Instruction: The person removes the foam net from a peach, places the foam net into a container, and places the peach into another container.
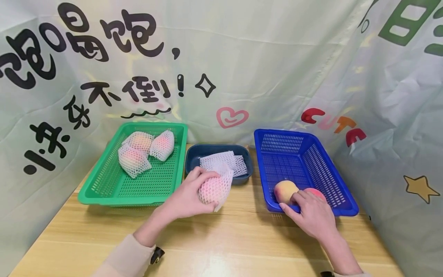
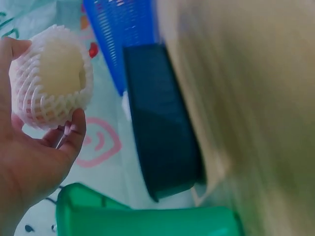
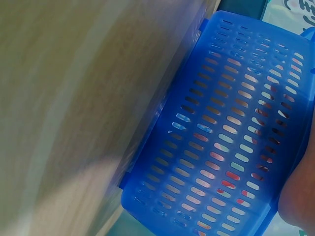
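A peach in a white foam net (image 1: pixel 210 190) is gripped in my left hand (image 1: pixel 183 198), held up over the table in front of the small dark tray (image 1: pixel 194 154). In the left wrist view, the open end of the net (image 2: pixel 37 101) shows pale peach skin. My right hand (image 1: pixel 313 215) reaches over the near rim of the blue basket (image 1: pixel 332 181), thumb spread from the fingers. Its fingertips are right beside a yellow-red peach (image 1: pixel 285 191), while a pinker peach (image 1: pixel 316 193) is partly hidden behind the hand. The right wrist view shows mainly the basket's slotted side (image 3: pixel 216 132).
Several netted peaches (image 1: pixel 135 157) lie in the green basket (image 1: pixel 155 190) at the left. White foam nets (image 1: pixel 221 157) lie in the dark tray between the baskets. A printed cloth (image 1: pixel 270 69) hangs behind the wooden table (image 1: pixel 221 246).
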`<state>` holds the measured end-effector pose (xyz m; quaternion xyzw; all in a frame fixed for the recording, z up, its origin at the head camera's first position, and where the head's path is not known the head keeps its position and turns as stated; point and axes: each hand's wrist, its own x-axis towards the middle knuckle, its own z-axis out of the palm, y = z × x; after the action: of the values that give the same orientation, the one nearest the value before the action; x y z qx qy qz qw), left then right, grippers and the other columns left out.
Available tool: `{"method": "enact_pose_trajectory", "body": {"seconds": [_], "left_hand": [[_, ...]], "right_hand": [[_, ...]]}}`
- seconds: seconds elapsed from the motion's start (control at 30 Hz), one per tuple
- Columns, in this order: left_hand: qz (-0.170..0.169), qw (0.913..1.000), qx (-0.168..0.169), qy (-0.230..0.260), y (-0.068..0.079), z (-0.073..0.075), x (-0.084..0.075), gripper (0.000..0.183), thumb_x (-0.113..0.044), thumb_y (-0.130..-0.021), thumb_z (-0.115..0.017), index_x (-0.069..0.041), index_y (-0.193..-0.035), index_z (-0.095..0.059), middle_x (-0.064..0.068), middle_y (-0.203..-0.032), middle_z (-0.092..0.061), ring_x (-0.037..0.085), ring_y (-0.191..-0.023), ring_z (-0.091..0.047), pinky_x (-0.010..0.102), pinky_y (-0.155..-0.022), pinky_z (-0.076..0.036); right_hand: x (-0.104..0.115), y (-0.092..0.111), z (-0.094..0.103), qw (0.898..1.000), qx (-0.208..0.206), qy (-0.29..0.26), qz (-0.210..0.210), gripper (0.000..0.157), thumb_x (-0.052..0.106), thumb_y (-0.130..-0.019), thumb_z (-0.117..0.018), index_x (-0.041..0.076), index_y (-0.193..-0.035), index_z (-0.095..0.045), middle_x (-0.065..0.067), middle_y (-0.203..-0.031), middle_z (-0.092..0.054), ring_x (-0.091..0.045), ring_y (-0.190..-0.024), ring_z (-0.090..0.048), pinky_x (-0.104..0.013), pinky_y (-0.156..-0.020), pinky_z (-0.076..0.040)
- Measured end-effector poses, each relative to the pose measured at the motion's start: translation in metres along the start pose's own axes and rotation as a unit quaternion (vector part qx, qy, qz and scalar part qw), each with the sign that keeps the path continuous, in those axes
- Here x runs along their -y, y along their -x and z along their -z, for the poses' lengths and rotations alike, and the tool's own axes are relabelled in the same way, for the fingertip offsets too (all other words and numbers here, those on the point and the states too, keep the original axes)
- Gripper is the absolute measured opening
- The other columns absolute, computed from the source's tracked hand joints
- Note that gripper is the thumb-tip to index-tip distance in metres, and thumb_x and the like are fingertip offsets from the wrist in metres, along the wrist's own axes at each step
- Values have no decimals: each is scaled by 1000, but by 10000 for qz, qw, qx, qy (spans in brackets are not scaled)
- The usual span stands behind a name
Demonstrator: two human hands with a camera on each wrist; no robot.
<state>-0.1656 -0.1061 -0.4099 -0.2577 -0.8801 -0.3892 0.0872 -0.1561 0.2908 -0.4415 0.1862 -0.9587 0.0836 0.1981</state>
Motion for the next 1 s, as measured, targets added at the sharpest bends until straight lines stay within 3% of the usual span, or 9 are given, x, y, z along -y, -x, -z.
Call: {"method": "enact_pose_trajectory", "body": {"seconds": [0.17, 0.4, 0.8, 1.0], "left_hand": [[96, 9975, 680, -181, 2, -11, 7, 75, -35, -68, -88, -35, -137, -60, -5, -125, -50, 16, -113, -50, 42, -90, -52], [367, 9869, 1525, -386, 2, -19, 15, 76, -37, -67, -85, -34, -139, -60, -5, -123, -52, 15, -109, -51, 38, -87, -52], [531, 9815, 1750, -564, 1, -25, 25, 74, -39, -77, -82, -25, -145, -57, 3, -122, -56, 17, -102, -52, 39, -83, -51], [624, 9790, 1840, -616, -1, -23, 25, 78, -43, -82, -80, -24, -153, -51, 8, -132, -57, 20, -110, -55, 43, -86, -53]], "right_hand": [[0, 0, -1, 10000, 12, 6, 0, 38, 55, -92, -71, 24, -77, -55, 10, -74, -47, -11, -69, -47, -32, -59, -39], [-1, 1, -1, 10000, -3, 15, 27, 38, 55, -91, -72, 24, -77, -55, 10, -74, -47, -11, -70, -47, -32, -59, -40], [-2, -2, 0, 9997, 138, 133, 179, 49, 69, -82, -74, 25, -76, -54, 11, -74, -46, -12, -71, -50, -34, -61, -41], [-1, -2, 0, 9997, 54, 138, 170, 50, 68, -81, -75, 24, -76, -54, 11, -73, -45, -12, -70, -48, -34, -60, -40]]}}
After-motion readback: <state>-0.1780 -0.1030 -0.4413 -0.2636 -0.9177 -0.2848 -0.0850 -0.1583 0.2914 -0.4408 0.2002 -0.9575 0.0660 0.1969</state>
